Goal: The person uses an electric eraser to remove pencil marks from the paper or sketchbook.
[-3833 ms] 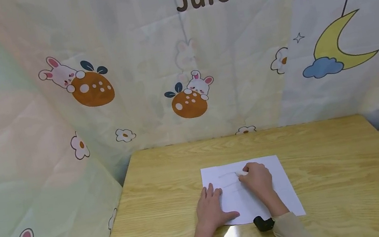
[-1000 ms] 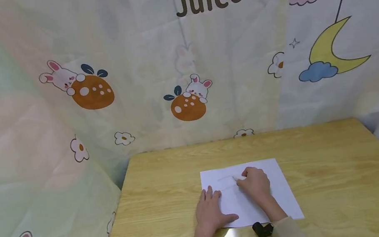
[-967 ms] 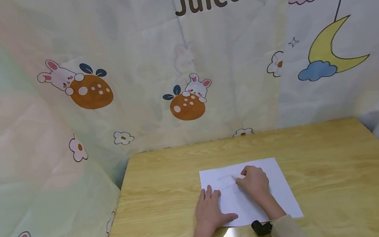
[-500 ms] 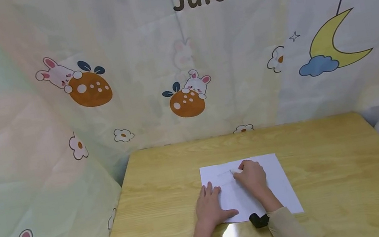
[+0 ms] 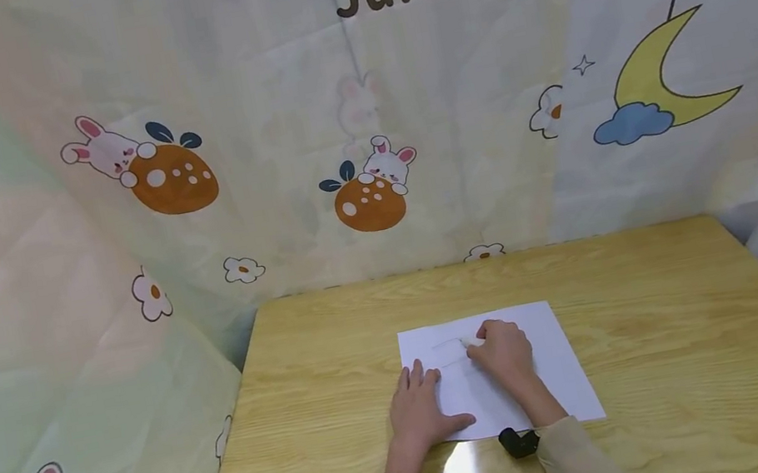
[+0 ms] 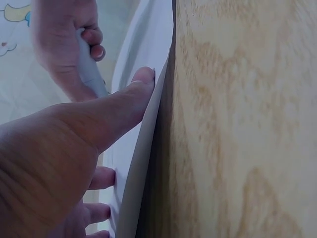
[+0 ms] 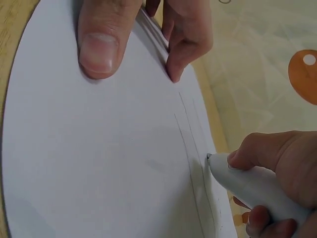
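A sheet of white paper (image 5: 556, 374) lies on the wooden table, with several thin, roughly parallel lines (image 7: 185, 134) across its far part. My left hand (image 5: 417, 411) rests on the sheet's left side, fingers spread and thumb (image 6: 126, 101) near the near edge, which lifts a little off the table. My right hand (image 5: 508, 353) pinches a thick, white, pen-shaped tool (image 7: 250, 186) with a small metal tip. In the right wrist view that tip touches the paper beside the lines. Whether the lines are drawn or cut I cannot tell.
The wooden table (image 5: 321, 424) extends on both sides of the sheet. A printed cloth (image 5: 267, 121) with rabbits and a moon hangs behind it and at the sides. Black wrist mounts (image 5: 519, 442) sit at both cuffs, over the table's near part.
Over the last few seconds my right hand and the white tool have shifted slightly left on the sheet. My left hand stays in place on the paper. The head view has shifted a little.
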`<state>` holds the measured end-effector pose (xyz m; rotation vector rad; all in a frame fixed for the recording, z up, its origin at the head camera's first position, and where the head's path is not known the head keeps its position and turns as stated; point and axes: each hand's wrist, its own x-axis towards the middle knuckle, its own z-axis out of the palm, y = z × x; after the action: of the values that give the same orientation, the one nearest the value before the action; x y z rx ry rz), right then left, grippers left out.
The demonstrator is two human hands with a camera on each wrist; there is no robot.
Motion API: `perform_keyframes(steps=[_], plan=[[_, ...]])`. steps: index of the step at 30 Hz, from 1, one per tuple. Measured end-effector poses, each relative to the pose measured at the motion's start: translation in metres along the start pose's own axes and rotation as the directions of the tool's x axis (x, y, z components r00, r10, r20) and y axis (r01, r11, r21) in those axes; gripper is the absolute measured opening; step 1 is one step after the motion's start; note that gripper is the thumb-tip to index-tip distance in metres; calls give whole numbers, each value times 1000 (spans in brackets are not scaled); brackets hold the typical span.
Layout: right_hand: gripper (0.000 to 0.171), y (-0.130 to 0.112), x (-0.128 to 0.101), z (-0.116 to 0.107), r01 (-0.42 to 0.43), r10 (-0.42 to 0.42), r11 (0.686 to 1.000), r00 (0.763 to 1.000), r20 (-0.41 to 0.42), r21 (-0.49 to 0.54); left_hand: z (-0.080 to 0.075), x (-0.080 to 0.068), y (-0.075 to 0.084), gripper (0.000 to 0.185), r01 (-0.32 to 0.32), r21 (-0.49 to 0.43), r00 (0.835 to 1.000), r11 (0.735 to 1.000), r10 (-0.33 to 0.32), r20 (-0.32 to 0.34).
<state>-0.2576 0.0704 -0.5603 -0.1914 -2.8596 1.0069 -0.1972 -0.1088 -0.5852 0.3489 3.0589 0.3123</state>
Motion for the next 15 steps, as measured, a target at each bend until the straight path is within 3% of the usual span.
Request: perform_keyframes(steps=[5, 10, 15], plan=[[20, 1, 1, 2, 31, -32, 999, 999, 5, 8, 3, -1, 1, 95, 3, 4, 1000, 1000, -3, 2], [20, 4, -3, 2, -11, 12, 1000, 1000, 21, -16, 5, -2, 1, 97, -10, 18, 1000, 1000, 10, 16], [22, 1, 1, 2, 41, -41, 999, 999, 24, 5, 5, 0, -1, 95, 8, 10, 1000, 1000, -8, 1]])
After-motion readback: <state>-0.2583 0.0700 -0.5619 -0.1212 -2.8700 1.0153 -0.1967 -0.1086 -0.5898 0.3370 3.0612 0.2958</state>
